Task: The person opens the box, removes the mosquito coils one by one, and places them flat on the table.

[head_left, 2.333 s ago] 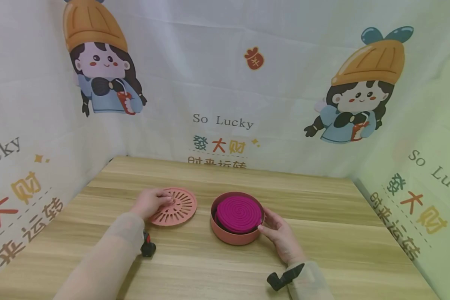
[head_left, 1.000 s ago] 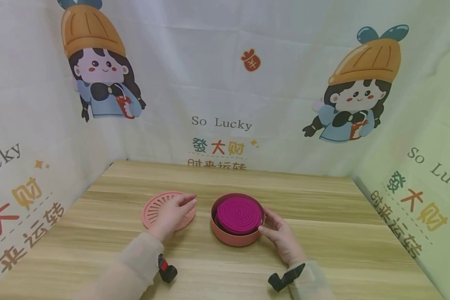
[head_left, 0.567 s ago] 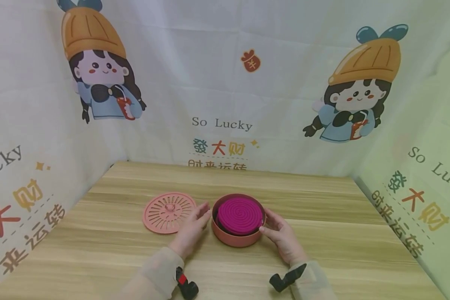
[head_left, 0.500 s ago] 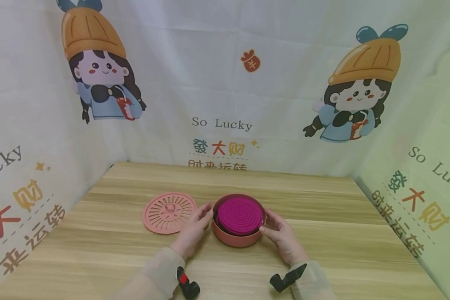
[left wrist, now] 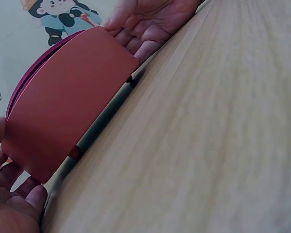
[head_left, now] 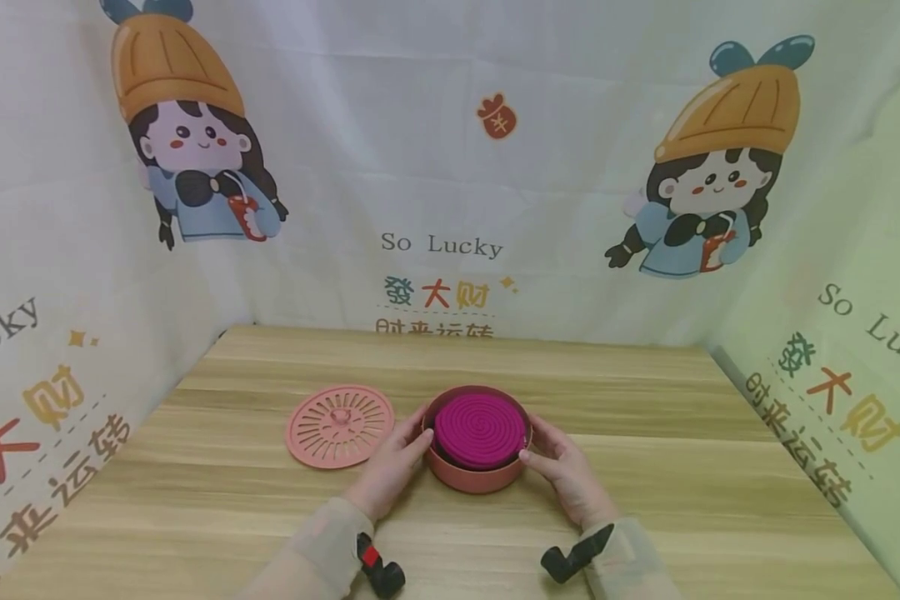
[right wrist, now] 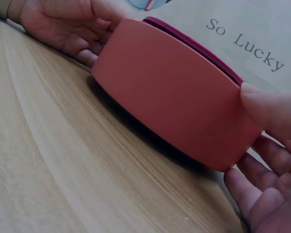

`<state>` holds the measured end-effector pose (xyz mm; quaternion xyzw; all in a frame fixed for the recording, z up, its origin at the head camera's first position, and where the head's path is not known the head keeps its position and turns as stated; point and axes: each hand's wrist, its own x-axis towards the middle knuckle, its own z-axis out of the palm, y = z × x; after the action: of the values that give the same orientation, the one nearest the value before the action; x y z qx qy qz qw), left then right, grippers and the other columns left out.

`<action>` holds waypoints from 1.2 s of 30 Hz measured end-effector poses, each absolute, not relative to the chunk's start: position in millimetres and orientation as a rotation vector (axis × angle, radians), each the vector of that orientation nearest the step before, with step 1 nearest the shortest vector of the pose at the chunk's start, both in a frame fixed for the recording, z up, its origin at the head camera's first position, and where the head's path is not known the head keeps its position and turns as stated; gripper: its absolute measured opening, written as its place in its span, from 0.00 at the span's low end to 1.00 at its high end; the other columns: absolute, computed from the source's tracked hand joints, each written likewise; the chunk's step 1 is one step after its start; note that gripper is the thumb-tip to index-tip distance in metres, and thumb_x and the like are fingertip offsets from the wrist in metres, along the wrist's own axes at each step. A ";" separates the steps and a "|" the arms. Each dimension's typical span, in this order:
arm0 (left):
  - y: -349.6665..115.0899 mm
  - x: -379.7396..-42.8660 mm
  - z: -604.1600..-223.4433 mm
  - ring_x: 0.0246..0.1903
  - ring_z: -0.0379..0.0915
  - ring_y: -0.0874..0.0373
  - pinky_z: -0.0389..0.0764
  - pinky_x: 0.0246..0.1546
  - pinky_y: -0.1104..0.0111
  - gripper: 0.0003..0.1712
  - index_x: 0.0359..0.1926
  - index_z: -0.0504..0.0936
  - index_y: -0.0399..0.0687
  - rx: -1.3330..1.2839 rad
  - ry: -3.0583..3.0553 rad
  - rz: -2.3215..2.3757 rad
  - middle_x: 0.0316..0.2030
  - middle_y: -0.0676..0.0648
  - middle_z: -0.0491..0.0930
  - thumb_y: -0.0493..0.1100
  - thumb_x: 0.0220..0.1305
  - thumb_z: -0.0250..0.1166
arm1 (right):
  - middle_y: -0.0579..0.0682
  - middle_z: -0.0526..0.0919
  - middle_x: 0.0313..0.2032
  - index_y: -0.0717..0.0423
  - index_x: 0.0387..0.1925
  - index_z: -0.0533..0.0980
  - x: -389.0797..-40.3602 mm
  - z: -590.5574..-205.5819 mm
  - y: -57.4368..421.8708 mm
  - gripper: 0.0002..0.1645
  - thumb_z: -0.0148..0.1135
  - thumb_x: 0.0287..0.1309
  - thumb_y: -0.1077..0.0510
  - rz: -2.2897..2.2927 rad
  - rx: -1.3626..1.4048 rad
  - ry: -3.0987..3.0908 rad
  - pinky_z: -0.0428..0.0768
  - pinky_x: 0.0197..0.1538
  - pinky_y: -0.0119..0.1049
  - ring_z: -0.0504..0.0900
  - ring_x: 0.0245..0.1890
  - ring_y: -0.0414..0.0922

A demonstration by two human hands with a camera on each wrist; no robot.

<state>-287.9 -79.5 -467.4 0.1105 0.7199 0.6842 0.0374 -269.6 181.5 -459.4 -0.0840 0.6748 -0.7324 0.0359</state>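
A round coral-pink mosquito coil box [head_left: 474, 479] is between my two hands in the head view, with its top uncovered. Inside it lies a magenta spiral coil [head_left: 481, 429], standing close to the rim. My left hand [head_left: 390, 473] grips the box's left side, thumb at the rim and fingers curled behind the wall. On the opposite side my right hand [head_left: 572, 475] holds it the same way. The wrist views show the box wall [left wrist: 68, 97] close over the table, small feet beneath it. To the left, the slotted pink lid [head_left: 341, 417] lies flat, knob up.
The wood-grain table [head_left: 645, 400] extends around the box on all sides. White cloth [head_left: 390, 125] printed with cartoon figures and lettering encloses the table's back and both sides. Black wrist-camera mounts [head_left: 570, 560] stick out from both sleeves.
My left hand has let go of the lid, moved right and down past it, and taken hold of the box's left side. My right hand has kept its hold on the box.
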 end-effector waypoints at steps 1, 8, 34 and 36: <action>-79.5 -287.7 -467.4 0.70 0.49 0.43 0.53 0.69 0.52 0.33 0.73 0.56 0.41 0.331 2.213 2.100 0.70 0.37 0.57 0.45 0.72 0.55 | 0.61 0.59 0.70 0.64 0.70 0.59 -269.8 -459.3 181.6 0.38 0.60 0.59 0.68 -2.247 -0.261 2.072 0.52 0.71 0.53 0.54 0.71 0.57; -79.9 -287.4 -467.8 0.70 0.50 0.44 0.54 0.69 0.53 0.33 0.73 0.57 0.41 0.312 2.221 2.115 0.70 0.37 0.57 0.42 0.71 0.55 | 0.63 0.61 0.68 0.67 0.68 0.58 -270.4 -459.2 180.0 0.37 0.59 0.59 0.69 -2.257 -0.225 2.079 0.60 0.69 0.48 0.59 0.68 0.57; -100.4 -293.1 -464.7 0.69 0.53 0.46 0.63 0.65 0.57 0.46 0.74 0.54 0.50 0.428 2.099 2.001 0.71 0.39 0.57 0.41 0.60 0.69 | 0.62 0.64 0.67 0.66 0.68 0.61 -269.9 -460.0 175.3 0.31 0.55 0.65 0.63 -2.209 -0.184 2.155 0.62 0.69 0.48 0.61 0.68 0.57; -101.1 -293.4 -465.3 0.69 0.54 0.46 0.63 0.66 0.57 0.46 0.74 0.55 0.51 0.426 2.115 1.991 0.71 0.40 0.57 0.41 0.60 0.69 | 0.63 0.63 0.68 0.68 0.68 0.60 -271.0 -460.8 176.4 0.31 0.53 0.65 0.64 -2.234 -0.199 2.120 0.63 0.68 0.46 0.61 0.67 0.55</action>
<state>-293.4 -101.1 -465.3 0.1444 0.7166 0.6746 0.1028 -271.0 176.4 -460.8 -0.0644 0.6868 -0.7235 0.0277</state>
